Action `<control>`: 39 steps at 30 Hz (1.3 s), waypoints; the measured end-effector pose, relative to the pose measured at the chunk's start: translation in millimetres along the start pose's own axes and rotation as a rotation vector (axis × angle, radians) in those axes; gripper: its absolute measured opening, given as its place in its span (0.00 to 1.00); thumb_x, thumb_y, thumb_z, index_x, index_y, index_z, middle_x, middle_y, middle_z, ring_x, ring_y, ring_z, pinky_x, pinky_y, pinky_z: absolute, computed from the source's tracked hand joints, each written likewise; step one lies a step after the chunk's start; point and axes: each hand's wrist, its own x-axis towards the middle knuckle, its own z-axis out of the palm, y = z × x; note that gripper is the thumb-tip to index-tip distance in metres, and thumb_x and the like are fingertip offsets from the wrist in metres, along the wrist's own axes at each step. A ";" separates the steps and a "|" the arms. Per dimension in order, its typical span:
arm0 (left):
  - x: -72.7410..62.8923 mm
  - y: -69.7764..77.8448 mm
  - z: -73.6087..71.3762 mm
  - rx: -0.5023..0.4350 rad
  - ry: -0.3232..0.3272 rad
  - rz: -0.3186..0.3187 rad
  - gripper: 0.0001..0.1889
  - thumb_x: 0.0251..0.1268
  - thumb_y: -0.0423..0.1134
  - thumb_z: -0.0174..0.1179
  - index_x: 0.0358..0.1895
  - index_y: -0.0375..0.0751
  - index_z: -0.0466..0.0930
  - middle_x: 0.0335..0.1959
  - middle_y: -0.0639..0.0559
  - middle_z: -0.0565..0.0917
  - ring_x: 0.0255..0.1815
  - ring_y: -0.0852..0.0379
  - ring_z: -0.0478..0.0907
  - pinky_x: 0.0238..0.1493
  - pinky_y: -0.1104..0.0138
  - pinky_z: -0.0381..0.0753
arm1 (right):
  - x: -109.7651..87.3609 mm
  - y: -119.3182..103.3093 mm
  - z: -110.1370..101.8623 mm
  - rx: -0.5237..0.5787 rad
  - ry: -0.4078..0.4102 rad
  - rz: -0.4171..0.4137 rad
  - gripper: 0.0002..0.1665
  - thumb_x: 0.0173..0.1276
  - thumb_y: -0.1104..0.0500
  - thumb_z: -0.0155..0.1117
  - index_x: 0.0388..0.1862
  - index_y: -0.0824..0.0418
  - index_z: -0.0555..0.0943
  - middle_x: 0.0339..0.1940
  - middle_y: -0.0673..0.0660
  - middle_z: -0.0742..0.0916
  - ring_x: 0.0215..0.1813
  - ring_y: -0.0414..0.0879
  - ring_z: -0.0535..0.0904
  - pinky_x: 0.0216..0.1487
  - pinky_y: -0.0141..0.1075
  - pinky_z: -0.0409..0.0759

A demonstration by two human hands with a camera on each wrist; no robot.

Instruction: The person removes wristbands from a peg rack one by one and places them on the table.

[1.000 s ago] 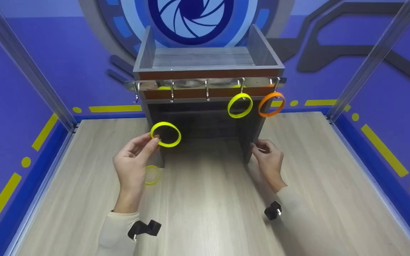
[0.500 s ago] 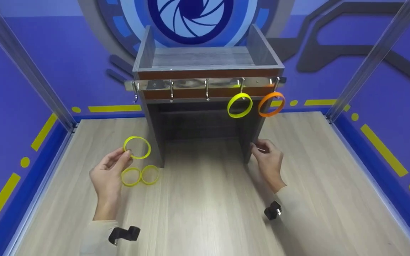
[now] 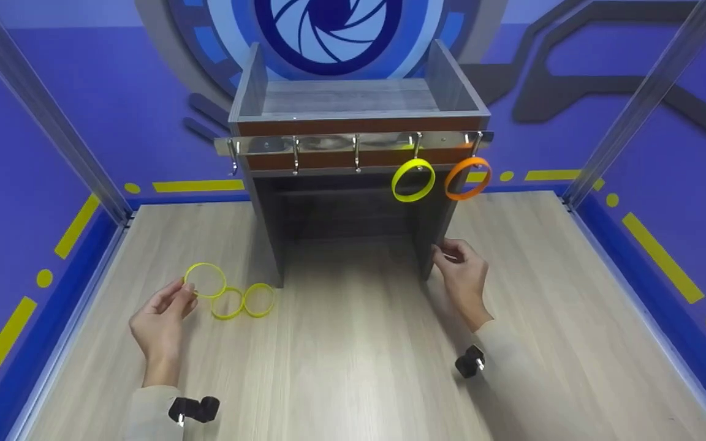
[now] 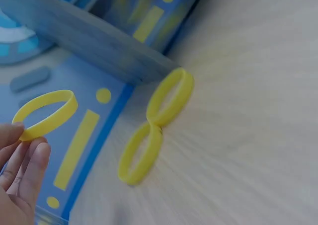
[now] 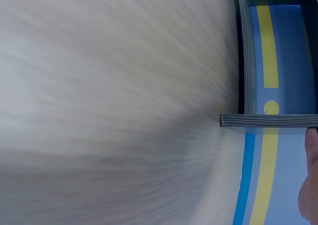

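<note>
In head view, your left grip (image 3: 158, 320) pinched a yellow ring (image 4: 55, 119) at its two o'clock; two more rings (image 4: 180, 102) lay at three on the bench (image 3: 353, 367). Your right grip (image 3: 466, 277) touched a side panel (image 5: 271, 120), closure unclear.

The left sleeve (image 3: 152, 413) and right sleeve (image 3: 527, 373) are pale beige; black, blocky wrist units (image 3: 206, 409) carry small, bright metal fittings (image 3: 181, 420).

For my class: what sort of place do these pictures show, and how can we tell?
Probably a staged booth for practising or recording handwork: blue panels with metallic corner posts stand on three sides of a wood-patterned surface, which holds a gray shelf unit fronted by hooks.
</note>
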 end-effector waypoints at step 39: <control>13.7 -33.7 -30.7 0.154 0.142 -0.191 0.16 0.70 0.29 0.70 0.57 0.24 0.85 0.33 0.52 0.92 0.31 0.66 0.89 0.42 0.71 0.90 | -0.4 -1.0 2.4 -0.024 0.017 0.002 0.06 0.66 0.75 0.73 0.42 0.75 0.87 0.38 0.67 0.91 0.39 0.38 0.87 0.44 0.24 0.86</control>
